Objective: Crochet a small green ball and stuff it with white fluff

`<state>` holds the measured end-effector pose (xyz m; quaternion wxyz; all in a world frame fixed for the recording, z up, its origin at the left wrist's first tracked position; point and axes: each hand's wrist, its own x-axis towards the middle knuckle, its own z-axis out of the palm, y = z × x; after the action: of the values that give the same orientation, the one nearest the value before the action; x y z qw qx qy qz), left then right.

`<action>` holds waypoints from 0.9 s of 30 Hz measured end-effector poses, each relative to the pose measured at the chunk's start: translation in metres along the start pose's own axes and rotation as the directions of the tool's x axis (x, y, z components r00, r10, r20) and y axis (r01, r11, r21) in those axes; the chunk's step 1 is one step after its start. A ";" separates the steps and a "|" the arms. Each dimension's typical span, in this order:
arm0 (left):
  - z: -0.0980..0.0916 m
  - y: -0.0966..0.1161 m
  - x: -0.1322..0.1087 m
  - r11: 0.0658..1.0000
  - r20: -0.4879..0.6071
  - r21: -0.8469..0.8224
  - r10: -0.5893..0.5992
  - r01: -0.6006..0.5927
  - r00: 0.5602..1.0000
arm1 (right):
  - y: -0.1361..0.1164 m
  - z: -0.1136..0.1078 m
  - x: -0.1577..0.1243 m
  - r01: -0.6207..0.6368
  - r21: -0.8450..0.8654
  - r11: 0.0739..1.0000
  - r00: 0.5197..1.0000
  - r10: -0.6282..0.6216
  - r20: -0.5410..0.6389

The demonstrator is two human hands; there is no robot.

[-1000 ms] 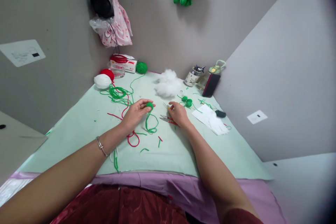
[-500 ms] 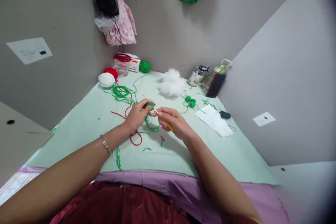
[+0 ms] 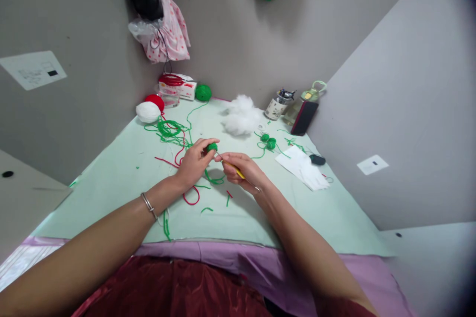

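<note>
My left hand (image 3: 192, 162) pinches a small green crocheted piece (image 3: 212, 147) between thumb and fingers. Closed around a crochet hook with a yellow handle (image 3: 238, 173) is my right hand (image 3: 243, 171), just to the right. The hook's thin metal shaft points at the green piece; its tip is too small to make out. Green yarn (image 3: 213, 178) lies in loops below the hands. A red yarn loop (image 3: 191, 195) rests nearer the table's front edge.
White stuffing (image 3: 241, 116) sits behind the hands. Yarn balls in white (image 3: 148, 112), red and green (image 3: 203, 92) stand at the back left. At the right are small green pieces (image 3: 270, 143), white paper (image 3: 301, 167), a pen cup (image 3: 275, 107) and a phone (image 3: 305, 118).
The hook lies at a different angle in my right hand, with its metal rear end now showing near the wrist. More of the green piece shows, and a small gap has opened between the hands.
</note>
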<state>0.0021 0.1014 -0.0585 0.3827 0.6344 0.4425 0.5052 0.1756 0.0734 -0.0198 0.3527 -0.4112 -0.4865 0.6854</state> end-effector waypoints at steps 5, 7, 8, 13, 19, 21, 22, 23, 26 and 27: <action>0.000 0.000 0.000 1.000 0.036 -0.013 0.014 -0.013 0.999 | -0.001 -0.001 0.002 0.048 -0.045 0.998 0.998 -0.050 -0.048; 0.000 0.000 0.000 0.999 0.076 -0.035 -0.001 0.004 0.997 | 0.001 0.003 0.001 0.089 -0.093 0.992 0.992 -0.096 -0.077; 0.001 0.000 0.000 0.999 0.096 -0.046 -0.010 0.015 0.995 | 0.003 0.006 0.001 0.116 -0.125 0.985 0.987 -0.128 -0.094; 0.001 0.001 0.002 0.995 0.152 -0.088 -0.030 0.044 0.988 | 0.016 0.021 -0.005 0.237 -0.307 0.922 0.944 -0.294 -0.153; -0.004 -0.004 0.005 0.993 0.146 -0.115 0.020 -0.003 0.989 | 0.017 0.018 -0.004 0.241 -0.340 0.909 0.952 -0.290 -0.099; -0.005 -0.008 0.006 0.994 0.095 -0.101 0.056 -0.047 0.994 | 0.013 0.014 -0.002 0.215 -0.302 0.929 0.970 -0.240 -0.046; -0.005 -0.009 0.006 0.993 0.059 -0.087 0.079 -0.073 0.995 | 0.010 0.012 -0.001 0.194 -0.273 0.942 0.978 -0.206 -0.016; -0.005 -0.011 0.006 0.992 0.023 -0.071 0.103 -0.101 0.994 | 0.007 0.011 -0.001 0.165 -0.224 0.960 0.986 -0.166 0.016; -0.005 -0.012 0.005 0.984 -0.041 -0.025 0.176 -0.177 0.983 | 0.000 0.006 -0.002 0.044 -0.010 0.999 0.992 -0.042 0.123; -0.004 -0.012 0.005 0.981 -0.047 -0.013 0.194 -0.194 0.980 | -0.002 0.004 -0.003 0.007 0.055 0.998 0.988 -0.015 0.154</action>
<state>-0.0039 0.1098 -0.0672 0.3270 0.6594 0.3828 0.5584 0.1733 0.0694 -0.0168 0.3287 -0.3447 -0.4959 0.7261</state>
